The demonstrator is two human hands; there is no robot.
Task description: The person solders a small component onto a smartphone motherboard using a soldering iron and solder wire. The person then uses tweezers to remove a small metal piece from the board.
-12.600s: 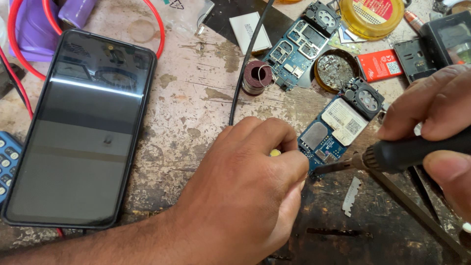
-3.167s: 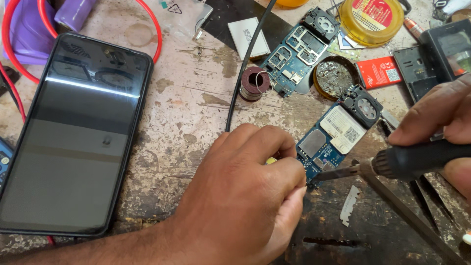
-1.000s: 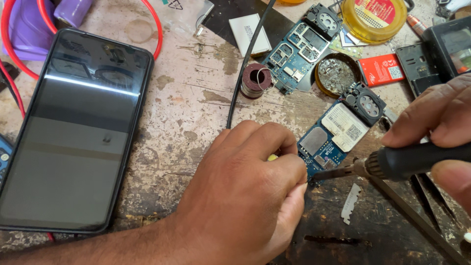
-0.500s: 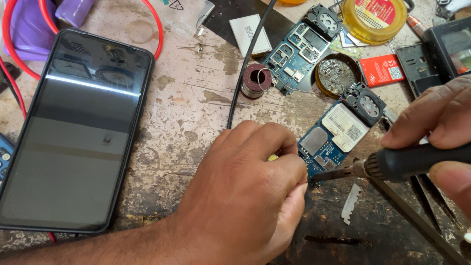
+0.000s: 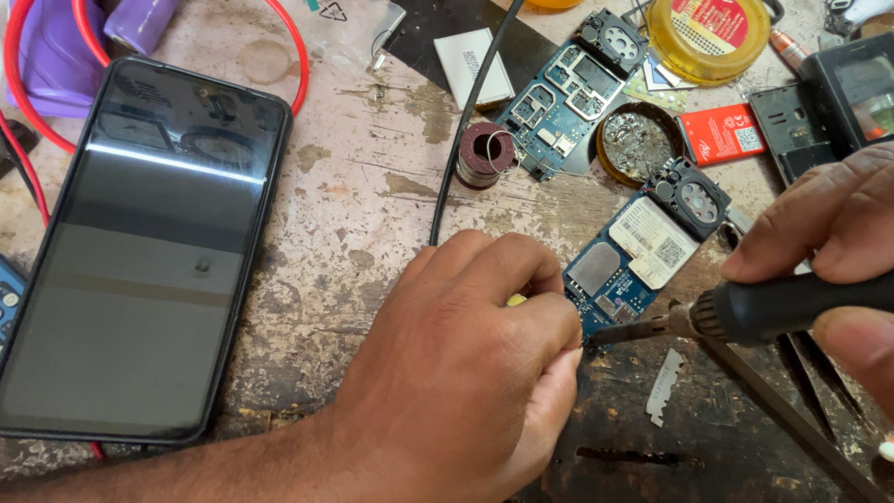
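Note:
My left hand (image 5: 466, 359) lies fisted on the worn bench, its fingertips pinched on a small yellow piece (image 5: 515, 300) that is mostly hidden. Its knuckles touch the lower corner of a blue phone circuit board (image 5: 615, 270) with a white label and a round speaker. My right hand (image 5: 829, 233) grips the black handle of a soldering iron (image 5: 782, 305). The iron's metal tip (image 5: 610, 331) rests at the board's lower edge, right by my left fingertips.
A large black smartphone (image 5: 158, 242) lies screen up at the left, with a red wire (image 5: 296, 51) curving behind it. Behind the hands are a solder spool (image 5: 484, 154), a black cable (image 5: 463, 130), a second circuit board (image 5: 568, 93), a yellow tin (image 5: 708, 33), a red battery (image 5: 722, 135) and a razor blade (image 5: 666, 384).
Almost nothing differs. Both hands hold the same pose, and the iron's tip stays at the board's lower edge. Only the view has shifted slightly.

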